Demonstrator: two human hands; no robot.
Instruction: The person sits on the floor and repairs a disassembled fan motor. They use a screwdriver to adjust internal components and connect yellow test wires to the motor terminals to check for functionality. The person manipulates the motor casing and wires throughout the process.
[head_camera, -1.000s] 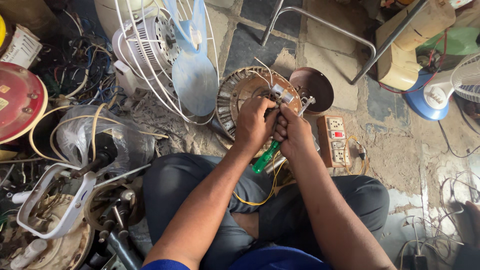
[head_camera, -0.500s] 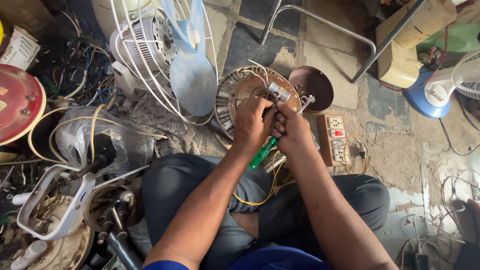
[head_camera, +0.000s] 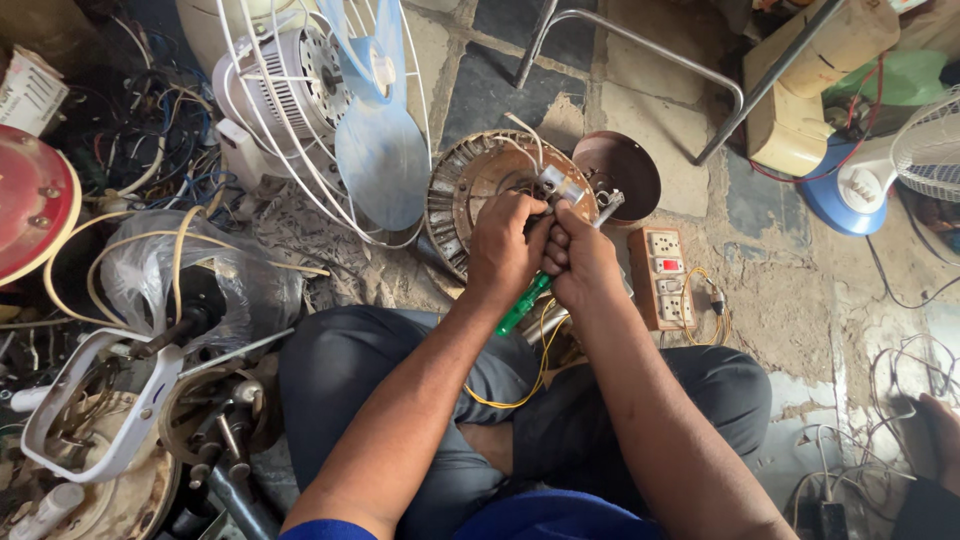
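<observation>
Hands (head_camera: 545, 250) stay on motor (head_camera: 480, 190).

Both bare forearms reach forward and converge, the left hand (head_camera: 503, 245) and right hand (head_camera: 580, 258) pressed knuckle to knuckle, fingers curled tight, seemingly gripping something between them
</observation>
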